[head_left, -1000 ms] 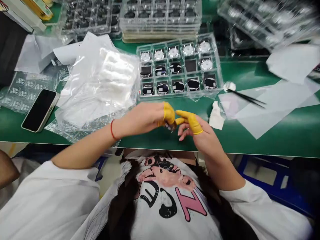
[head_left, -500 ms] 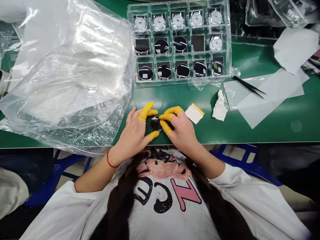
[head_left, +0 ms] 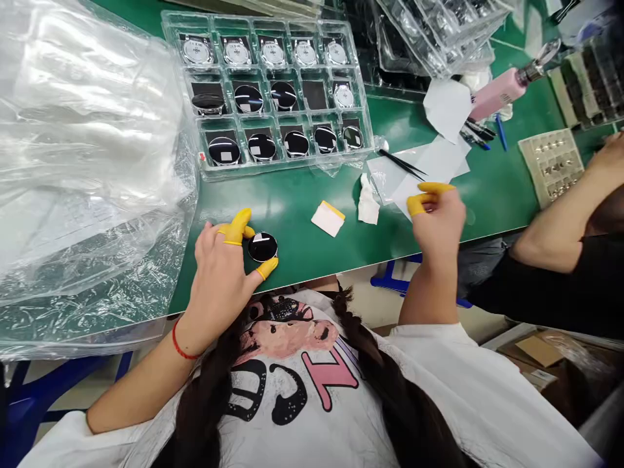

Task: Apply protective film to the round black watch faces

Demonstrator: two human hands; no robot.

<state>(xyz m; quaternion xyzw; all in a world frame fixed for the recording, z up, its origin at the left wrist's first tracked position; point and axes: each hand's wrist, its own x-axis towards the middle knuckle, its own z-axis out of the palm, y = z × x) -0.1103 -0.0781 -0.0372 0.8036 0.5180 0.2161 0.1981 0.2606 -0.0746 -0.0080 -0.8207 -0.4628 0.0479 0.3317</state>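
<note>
My left hand (head_left: 227, 260), with yellow finger covers, rests on the green table (head_left: 292, 253). Its thumb and forefinger span a round black disc (head_left: 262, 247) and touch its edge. My right hand (head_left: 436, 214) is raised near the table's front edge, right of the crumpled white tissue (head_left: 368, 201), its covered fingertips pressed together beside the translucent sheets (head_left: 439, 156); anything between them is too small to make out. Black tweezers (head_left: 402, 164) lie on those sheets. Between the hands is a white and yellow pad (head_left: 328, 218).
A clear tray (head_left: 287, 162) of black discs and silver dials stands behind. Plastic bags (head_left: 97, 162) cover the left side. Back right are a pink bottle (head_left: 497, 94) and stacked trays (head_left: 439, 39). Another person's arm (head_left: 560, 227) rests at the far right.
My right hand has left the disc and moved right, towards the sheets. My left hand stays at the disc. The view has turned right, bringing the pink bottle and another person's arm into sight.
</note>
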